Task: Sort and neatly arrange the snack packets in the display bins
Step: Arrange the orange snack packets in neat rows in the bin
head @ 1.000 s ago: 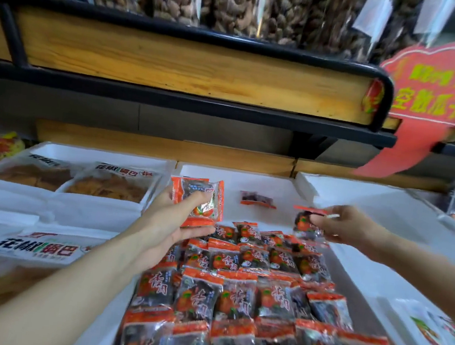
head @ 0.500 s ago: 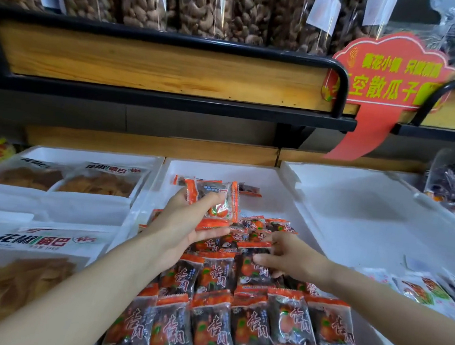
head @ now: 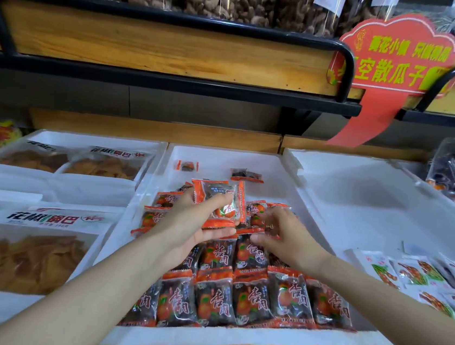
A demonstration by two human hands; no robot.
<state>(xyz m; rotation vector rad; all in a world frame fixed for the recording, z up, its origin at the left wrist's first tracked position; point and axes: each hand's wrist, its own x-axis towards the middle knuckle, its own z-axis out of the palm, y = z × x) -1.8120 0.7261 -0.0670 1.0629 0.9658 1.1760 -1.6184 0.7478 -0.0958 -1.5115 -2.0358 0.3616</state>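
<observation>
A white foam bin [head: 297, 197] in the middle holds rows of dark snack packets with orange edges [head: 234, 298]. My left hand [head: 194, 225] grips a small stack of these packets [head: 221, 203] above the rows, thumb under, fingers over. My right hand [head: 286, 238] is just right of it, fingers curled down onto a packet in the back row [head: 258, 218]; whether it pinches that packet is unclear. Two loose packets, one [head: 187, 165] and the other [head: 247, 175], lie at the far end of the bin.
Left bins hold large bags of yellow crisps [head: 23, 259]. The right foam bin [head: 386, 207] has white and green packets [head: 413, 275] at its near right. A wooden shelf with black rail [head: 177, 53] and a red sign [head: 394, 63] hang above.
The view has shifted a little. My right hand rose from the packet rows toward the stack in my left hand. My left hand kept its stack.
</observation>
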